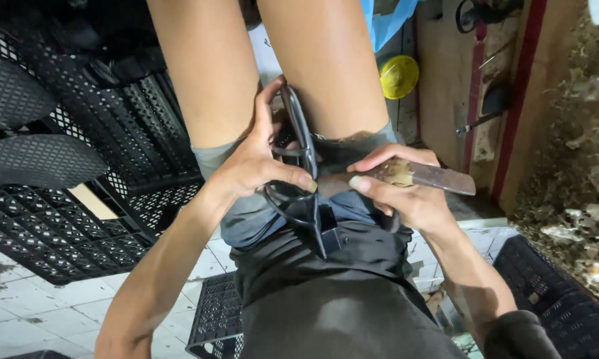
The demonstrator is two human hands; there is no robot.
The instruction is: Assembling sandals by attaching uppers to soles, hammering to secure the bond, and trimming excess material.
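My left hand (256, 163) grips a black plastic part (302, 176) made of curved loops and a flat stem, thumb pressed on its rim, held above my lap. My right hand (406, 189) holds a flat metal blade (432, 176) with a worn, stained handle, its tip pointing right. The blade's handle end meets the plastic part between my two hands. My bare legs and grey shorts lie just behind the hands.
Black perforated plastic crates (60, 219) are stacked at the left, another crate (552, 292) sits at lower right and one (213, 312) on the tiled floor below. A yellow round lid (399, 76) lies at the back. Rough crumbly material (579, 166) fills the right side.
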